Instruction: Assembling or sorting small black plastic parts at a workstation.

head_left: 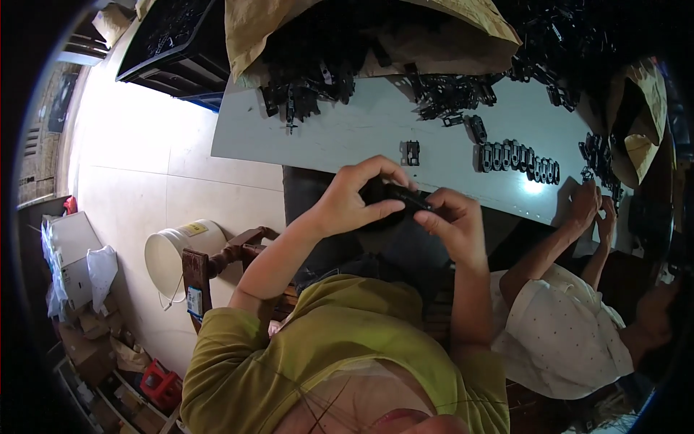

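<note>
In front of my body, just off the near edge of the white table (pixel 253 134), a dark, elongated black part (pixel 410 197) is held between both hands. My left hand (pixel 354 195) wraps around its left end, thumb pressed along it. At its right end, the fingers and thumb of my right hand (pixel 457 220) pinch it. Its exact kind is hard to make out because the fingers cover much of it. On the table beyond my hands lies a single small black plastic piece (pixel 413 152). To its right stands a row of similar black pieces (pixel 510 157), set side by side.
A brown paper bag (pixel 249 36) spills black pieces (pixel 318 90) at the table's far side. At right, another person's hands (pixel 587 206) work beside more pieces. A black crate (pixel 173 69), white bucket (pixel 155 260) and wooden chair arm (pixel 196 278) are to the left.
</note>
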Action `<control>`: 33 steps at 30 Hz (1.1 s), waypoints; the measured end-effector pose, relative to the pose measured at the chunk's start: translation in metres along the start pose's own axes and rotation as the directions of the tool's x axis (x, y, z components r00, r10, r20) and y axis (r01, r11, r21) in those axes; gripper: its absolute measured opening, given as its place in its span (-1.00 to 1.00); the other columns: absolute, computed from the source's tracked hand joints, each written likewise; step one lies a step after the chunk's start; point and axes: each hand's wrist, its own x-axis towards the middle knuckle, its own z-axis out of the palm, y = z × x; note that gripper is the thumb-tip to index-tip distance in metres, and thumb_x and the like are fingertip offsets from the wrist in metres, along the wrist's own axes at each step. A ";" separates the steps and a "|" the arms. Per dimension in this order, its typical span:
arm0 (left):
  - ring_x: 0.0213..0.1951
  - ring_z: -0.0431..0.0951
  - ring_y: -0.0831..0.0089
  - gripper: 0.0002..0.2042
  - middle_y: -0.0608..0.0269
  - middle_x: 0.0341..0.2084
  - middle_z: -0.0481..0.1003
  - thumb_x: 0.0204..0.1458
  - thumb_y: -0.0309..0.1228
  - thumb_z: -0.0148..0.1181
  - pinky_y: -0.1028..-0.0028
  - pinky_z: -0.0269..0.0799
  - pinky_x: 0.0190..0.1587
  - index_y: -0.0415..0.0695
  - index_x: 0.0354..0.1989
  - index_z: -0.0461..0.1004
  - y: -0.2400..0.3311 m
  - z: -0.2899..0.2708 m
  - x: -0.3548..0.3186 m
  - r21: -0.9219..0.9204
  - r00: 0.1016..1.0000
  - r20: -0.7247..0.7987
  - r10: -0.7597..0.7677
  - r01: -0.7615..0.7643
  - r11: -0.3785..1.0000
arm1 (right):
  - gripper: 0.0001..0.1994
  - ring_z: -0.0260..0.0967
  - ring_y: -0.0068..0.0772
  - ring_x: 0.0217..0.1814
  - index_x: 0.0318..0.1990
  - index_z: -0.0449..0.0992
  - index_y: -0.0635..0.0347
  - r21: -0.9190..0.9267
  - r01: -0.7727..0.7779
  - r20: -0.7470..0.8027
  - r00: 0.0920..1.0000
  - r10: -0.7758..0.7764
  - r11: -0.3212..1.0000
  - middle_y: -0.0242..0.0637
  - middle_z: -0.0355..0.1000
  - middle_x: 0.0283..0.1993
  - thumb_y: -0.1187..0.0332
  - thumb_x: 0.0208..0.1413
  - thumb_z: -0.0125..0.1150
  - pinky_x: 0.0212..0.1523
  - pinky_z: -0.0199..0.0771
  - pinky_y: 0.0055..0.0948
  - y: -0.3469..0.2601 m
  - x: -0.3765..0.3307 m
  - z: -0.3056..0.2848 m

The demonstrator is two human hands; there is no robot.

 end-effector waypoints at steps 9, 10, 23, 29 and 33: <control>-0.19 0.52 0.29 -0.80 0.16 -0.27 0.51 -0.17 -0.57 0.32 0.43 0.40 -0.11 -0.20 -0.33 0.50 -0.007 -0.036 -0.018 0.520 0.991 -0.118 0.056 0.014 0.854 | -0.77 0.37 -0.06 -0.24 -0.28 0.51 0.28 -0.917 0.138 -0.101 0.827 -0.552 0.373 -0.15 0.45 -0.29 0.33 -0.04 0.30 -0.18 0.36 -0.26 -0.007 0.040 -0.018; -0.32 0.51 0.34 -0.83 0.17 -0.37 0.49 -0.14 -0.58 0.28 0.48 0.41 -0.22 -0.22 -0.33 0.48 -0.010 -0.047 -0.013 0.582 0.956 -0.286 0.072 0.113 0.805 | -0.76 0.35 -0.06 -0.20 -0.29 0.51 0.26 -0.972 -0.046 -0.179 0.774 -0.608 0.229 -0.16 0.43 -0.33 0.26 0.00 0.26 -0.13 0.32 -0.20 -0.011 0.053 -0.024; -0.27 0.47 0.07 -0.72 0.07 -0.36 0.42 -0.06 -0.43 0.23 0.21 0.39 -0.24 -0.09 -0.15 0.36 -0.018 -0.111 0.027 0.792 0.778 -0.598 0.194 0.536 0.292 | -0.79 0.44 -0.11 -0.25 -0.21 0.42 0.21 -0.944 -0.329 -0.309 0.859 -0.409 0.022 -0.18 0.40 -0.24 0.35 0.02 0.20 -0.32 0.49 -0.26 0.019 0.077 -0.006; -0.33 0.49 0.14 -0.70 0.05 -0.37 0.44 -0.07 -0.48 0.23 0.30 0.38 -0.28 -0.12 -0.12 0.39 -0.021 -0.123 0.025 0.695 0.789 -0.614 0.015 0.531 0.485 | -0.70 0.43 0.02 -0.25 -0.04 0.34 0.27 -0.942 -0.265 -0.329 0.847 -0.417 0.205 -0.05 0.36 -0.18 0.39 0.08 0.15 -0.31 0.48 -0.21 0.015 0.058 -0.004; -0.34 0.48 0.13 -0.75 0.01 -0.35 0.43 -0.06 -0.52 0.20 0.30 0.38 -0.26 -0.15 -0.16 0.41 -0.021 -0.125 0.013 0.772 0.789 -0.585 0.188 0.470 0.428 | -0.70 0.43 0.04 -0.25 -0.02 0.33 0.26 -0.936 -0.260 -0.338 0.851 -0.402 0.237 -0.03 0.36 -0.17 0.41 0.08 0.13 -0.30 0.47 -0.20 0.016 0.054 -0.003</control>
